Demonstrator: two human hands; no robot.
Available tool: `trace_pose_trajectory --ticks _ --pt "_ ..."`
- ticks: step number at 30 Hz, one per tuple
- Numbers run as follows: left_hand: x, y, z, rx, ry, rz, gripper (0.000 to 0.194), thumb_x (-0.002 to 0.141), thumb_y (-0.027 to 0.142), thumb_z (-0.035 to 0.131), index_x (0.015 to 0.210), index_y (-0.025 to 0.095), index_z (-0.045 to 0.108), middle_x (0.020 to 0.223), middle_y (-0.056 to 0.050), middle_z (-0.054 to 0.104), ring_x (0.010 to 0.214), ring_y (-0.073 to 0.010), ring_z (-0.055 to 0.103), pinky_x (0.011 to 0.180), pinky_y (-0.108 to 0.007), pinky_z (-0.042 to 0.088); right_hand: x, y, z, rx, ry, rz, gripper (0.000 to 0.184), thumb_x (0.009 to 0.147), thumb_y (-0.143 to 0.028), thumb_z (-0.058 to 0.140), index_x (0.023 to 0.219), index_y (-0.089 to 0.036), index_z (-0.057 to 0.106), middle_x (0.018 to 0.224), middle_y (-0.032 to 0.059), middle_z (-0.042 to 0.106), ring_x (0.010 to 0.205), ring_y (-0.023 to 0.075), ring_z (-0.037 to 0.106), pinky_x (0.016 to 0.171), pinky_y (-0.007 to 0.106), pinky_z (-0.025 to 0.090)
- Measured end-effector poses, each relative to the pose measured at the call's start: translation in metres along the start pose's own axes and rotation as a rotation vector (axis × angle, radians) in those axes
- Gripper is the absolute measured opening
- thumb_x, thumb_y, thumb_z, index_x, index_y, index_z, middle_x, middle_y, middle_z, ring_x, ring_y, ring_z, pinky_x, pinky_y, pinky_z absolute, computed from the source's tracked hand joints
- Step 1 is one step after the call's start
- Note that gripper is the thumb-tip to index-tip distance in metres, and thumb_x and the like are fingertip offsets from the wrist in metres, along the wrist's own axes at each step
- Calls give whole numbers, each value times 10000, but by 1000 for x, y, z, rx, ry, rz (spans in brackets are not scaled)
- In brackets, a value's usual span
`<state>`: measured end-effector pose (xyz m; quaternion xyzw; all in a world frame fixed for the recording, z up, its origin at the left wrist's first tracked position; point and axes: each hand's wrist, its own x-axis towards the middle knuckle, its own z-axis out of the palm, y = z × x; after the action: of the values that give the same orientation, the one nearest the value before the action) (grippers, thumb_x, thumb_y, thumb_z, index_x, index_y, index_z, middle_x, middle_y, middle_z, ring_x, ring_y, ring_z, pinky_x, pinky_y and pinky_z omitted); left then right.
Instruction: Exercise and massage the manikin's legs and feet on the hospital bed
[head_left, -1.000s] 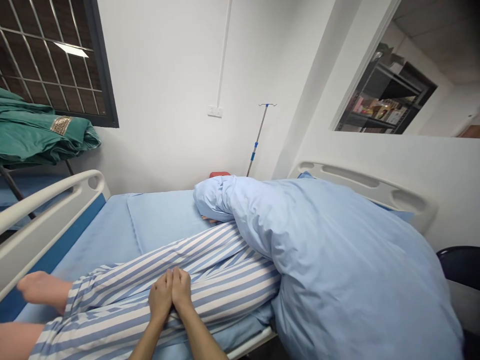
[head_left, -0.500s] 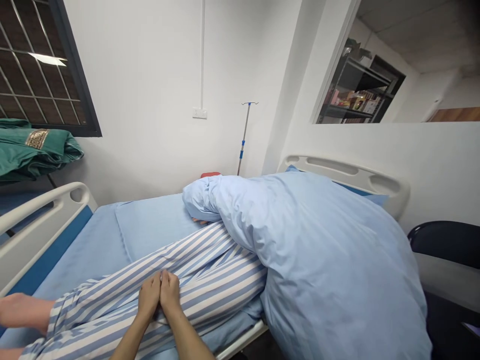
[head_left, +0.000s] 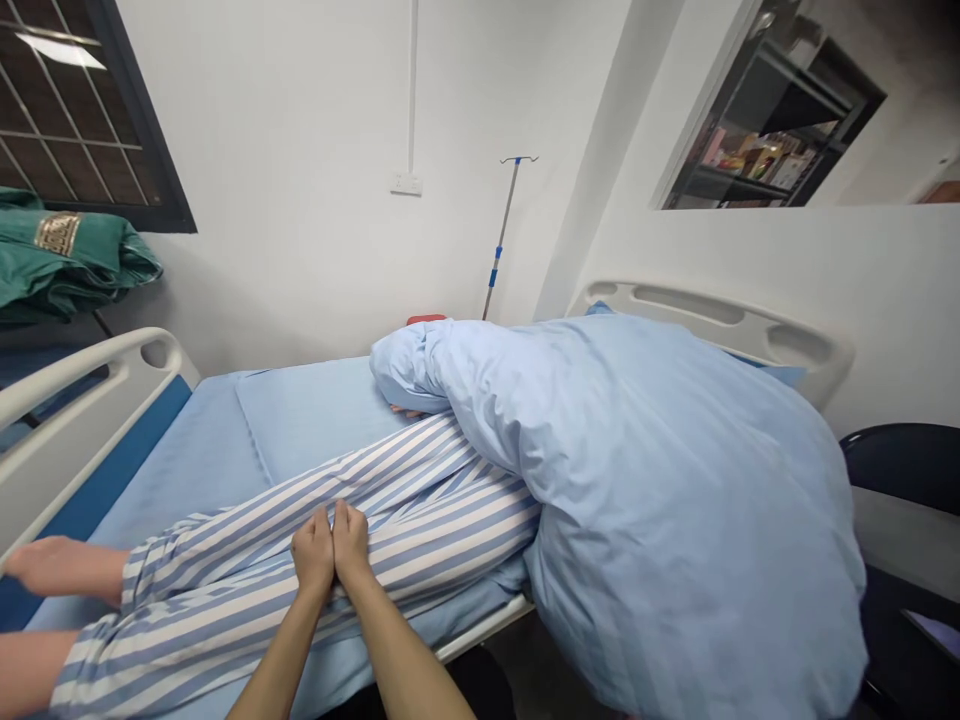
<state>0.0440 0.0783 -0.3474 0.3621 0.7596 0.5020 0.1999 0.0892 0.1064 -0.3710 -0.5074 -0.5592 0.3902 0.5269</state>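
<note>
My left hand (head_left: 313, 552) and my right hand (head_left: 351, 540) are side by side, thumb sides together, over the near leg of a person or manikin lying on the bed. Both are curled into fists, knuckles up, and nothing shows in them. Beneath them are blue-and-white striped trousers (head_left: 450, 530); whether the fists press on the cloth or hover just above it I cannot tell. A bare foot (head_left: 71, 568) sticks out of the far trouser leg at the left. From the thighs up, a thick light-blue quilt (head_left: 645, 440) hides the body.
The bed has a blue sheet (head_left: 315, 405), a footboard (head_left: 90, 370) at left and a headboard (head_left: 705, 310) at right. An IV pole (head_left: 504, 235) stands behind it. A dark chair (head_left: 907, 465) is at the right. Green cloth (head_left: 75, 265) lies folded under the barred window (head_left: 67, 120).
My view has shifted, first rightward, then slightly down and back left. Both fists stay together over the near leg, now with the wrists more raised. The quilt and legs lie as before.
</note>
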Motion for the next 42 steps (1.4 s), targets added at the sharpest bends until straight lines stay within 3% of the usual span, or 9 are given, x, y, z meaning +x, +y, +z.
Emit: trace_pose_trajectory --ticks 8,12,18,26,32,37,42 --pt "-3 6 -1 78 -14 31 436 821 423 329 457 202 423 451 -2 488 507 -134 421 536 -262 290 4 5 -3 -55 -89 1 408 867 -373 320 513 -197 419 495 -2 485 512 129 403 494 247 287" --pt "0 1 -1 74 -45 52 417 830 405 329 488 201 450 489 -13 537 525 -140 461 548 -255 313 3 -14 -9 -172 -133 -9 411 870 -352 324 524 -189 474 511 17 519 521 134 427 494 249 274" --pt "6 -8 0 141 -65 61 334 835 302 314 629 193 553 636 -60 631 636 -163 551 591 -250 346 6 -41 -18 -345 -255 -178 421 887 -334 333 553 -179 538 549 29 569 522 128 450 509 256 248" --pt "-6 -2 3 184 -140 182 458 852 432 276 558 191 530 594 -51 621 567 -145 509 568 -253 316 1 -7 -32 -237 -178 -145 410 895 -306 318 555 -175 507 545 17 567 529 118 469 519 236 268" --pt "-2 -3 5 181 -158 166 434 835 433 298 557 199 535 584 -49 600 581 -157 496 574 -263 299 2 -9 -30 -239 -157 -121 419 898 -311 305 556 -182 510 558 22 579 538 124 490 524 241 274" --pt "-1 9 4 143 -185 114 386 797 411 357 540 197 550 578 -44 589 588 -162 491 582 -267 309 6 -8 -30 -168 -148 -55 421 891 -341 303 551 -188 499 551 14 559 545 130 476 516 234 292" --pt "1 29 10 50 -152 80 388 778 443 354 473 208 403 443 28 420 497 -119 398 505 -244 309 12 -9 -34 -7 -133 -14 435 884 -365 297 516 -191 451 502 -11 484 522 126 433 502 229 305"
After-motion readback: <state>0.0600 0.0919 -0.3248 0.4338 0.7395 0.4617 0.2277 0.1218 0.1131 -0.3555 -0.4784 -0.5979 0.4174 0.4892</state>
